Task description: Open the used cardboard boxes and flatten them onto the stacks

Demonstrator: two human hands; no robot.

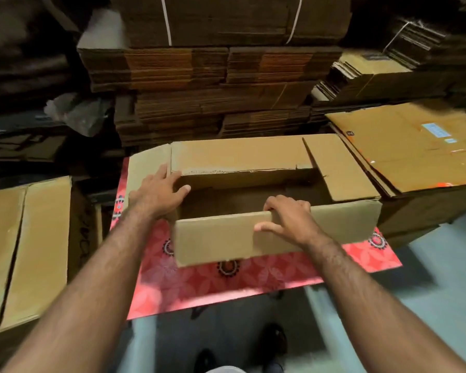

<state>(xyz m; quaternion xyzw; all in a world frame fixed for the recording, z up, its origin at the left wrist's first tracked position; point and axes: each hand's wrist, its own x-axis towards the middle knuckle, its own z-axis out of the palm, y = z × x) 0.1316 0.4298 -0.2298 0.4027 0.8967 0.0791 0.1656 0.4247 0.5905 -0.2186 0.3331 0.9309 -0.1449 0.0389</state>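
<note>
Open cardboard box (226, 239) sitting on a red patterned sheet (226, 281), top flaps spread outward, dark interior showing no contents. Far flap (240, 154) lying back toward the stacks; right flap (339, 168) folding out to the side; left flap (145, 168) folding out under the left hand.

Left hand (159, 193) resting at the box's left rim, fingers nearly straight and spread, fingertips reaching over the inner edge, thumb pointing toward the far flap; pressing rather than clasping.

Right hand (288, 219) gripping the near wall at its top edge, fingers curling over the rim into the box, thumb lying flat along the outer face.

Tall stack of flattened cartons (213, 103) standing just behind the box, a strapped bundle (226, 20) with white bands lying on top. Flattened brown carton (404, 146) bearing a pale blue label (435, 130) lying on a lower pile to the right. Another flattened carton (30, 246) lying on a pile to the left. Crumpled clear plastic (76, 111) showing at left rear. Pale blue floor (428, 265) showing on the near right.
</note>
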